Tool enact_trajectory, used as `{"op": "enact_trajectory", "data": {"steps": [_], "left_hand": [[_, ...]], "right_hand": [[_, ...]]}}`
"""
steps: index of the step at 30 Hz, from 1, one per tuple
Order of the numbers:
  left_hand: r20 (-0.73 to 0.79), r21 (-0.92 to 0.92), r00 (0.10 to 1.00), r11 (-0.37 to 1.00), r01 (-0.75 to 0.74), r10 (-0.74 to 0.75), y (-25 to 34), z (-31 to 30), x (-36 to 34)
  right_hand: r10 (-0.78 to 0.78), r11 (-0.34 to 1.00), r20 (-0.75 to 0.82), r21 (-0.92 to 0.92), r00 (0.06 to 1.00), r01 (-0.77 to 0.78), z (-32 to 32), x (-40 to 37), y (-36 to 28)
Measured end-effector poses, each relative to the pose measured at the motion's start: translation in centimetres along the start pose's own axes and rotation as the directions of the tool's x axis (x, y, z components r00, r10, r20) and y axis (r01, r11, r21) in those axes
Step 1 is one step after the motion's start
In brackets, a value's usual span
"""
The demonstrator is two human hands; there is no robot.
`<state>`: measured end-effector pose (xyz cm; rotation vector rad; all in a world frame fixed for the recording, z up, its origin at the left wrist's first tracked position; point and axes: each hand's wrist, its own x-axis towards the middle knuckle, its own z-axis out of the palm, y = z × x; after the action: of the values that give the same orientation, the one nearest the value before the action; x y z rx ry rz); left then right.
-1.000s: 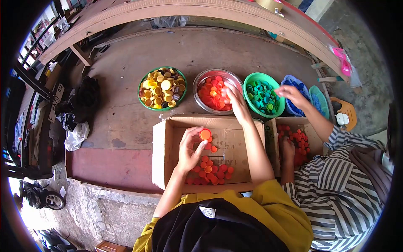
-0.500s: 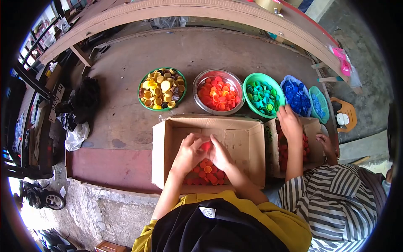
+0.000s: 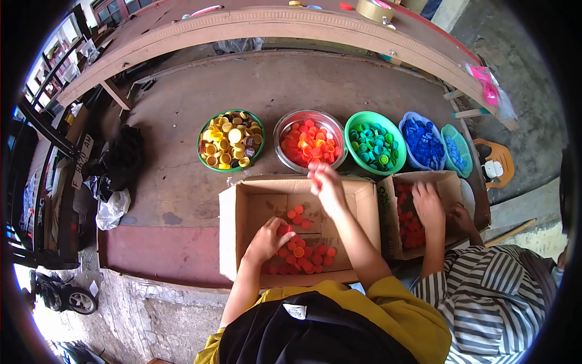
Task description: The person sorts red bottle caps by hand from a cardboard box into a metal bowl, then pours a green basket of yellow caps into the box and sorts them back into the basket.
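My left hand [image 3: 267, 241] is inside the cardboard box [image 3: 227, 227], its fingers closed on a red bottle cap [image 3: 284, 229]. Below and beside it, a heap of red bottle caps [image 3: 301, 259] covers the near part of the box floor. A few more red caps [image 3: 298, 213] lie farther back in the box. My right hand [image 3: 327, 185] is raised over the box's far edge, close to the metal bowl [image 3: 280, 148] of red and orange caps. Its fingers are bent together and slightly blurred; a reddish patch shows at the fingertips, but I cannot make it out.
A green basket [image 3: 199, 145] holds yellow and brown caps. Right of the metal bowl stand a green bowl [image 3: 364, 167] and blue baskets [image 3: 445, 130] of caps. A co-worker in striped sleeves has a hand [image 3: 428, 206] over a second box [image 3: 394, 242] of red caps.
My hands have moved apart: the right went forward toward the metal bowl, the left lower in the box. Red caps now show farther back in the box. The co-worker's hand moved back over their box.
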<state>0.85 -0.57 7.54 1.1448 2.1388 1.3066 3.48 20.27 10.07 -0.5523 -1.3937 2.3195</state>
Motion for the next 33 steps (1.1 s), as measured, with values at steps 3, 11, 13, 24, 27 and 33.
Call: {"op": "enact_trajectory", "data": {"steps": [3,11,13,24,27,33], "left_hand": [[-0.004,-0.011,0.999,0.999,-0.04,0.04,0.8,-0.1,0.4],[-0.273,0.009,0.938,0.976,-0.217,0.211,0.9,0.2,0.9],[-0.342,-0.03,0.929,0.987,-0.159,0.14,0.7,0.4,0.9],[-0.227,-0.058,0.968,0.99,-0.125,0.108,1.2,1.1,0.8],[0.077,0.213,0.991,0.969,-0.127,0.113,-0.2,1.8,0.6],[0.405,0.297,0.899,0.954,0.042,-0.166,-2.2,3.0,-0.8]], "right_hand": [[-0.219,0.909,-0.02,-0.367,0.976,0.197,-1.1,5.4,-2.0],[-0.037,0.67,0.375,-0.678,0.926,0.301,1.9,-1.7,-1.3],[0.093,0.84,0.501,-0.503,0.86,0.203,1.9,-4.5,0.7],[0.075,0.716,0.423,-0.653,0.903,0.247,1.2,-4.8,-1.6],[-0.177,0.611,0.348,-0.694,0.921,0.38,1.1,-0.5,-4.3],[-0.576,-0.01,0.311,-0.928,0.756,0.373,-0.8,5.0,-3.8]]}}
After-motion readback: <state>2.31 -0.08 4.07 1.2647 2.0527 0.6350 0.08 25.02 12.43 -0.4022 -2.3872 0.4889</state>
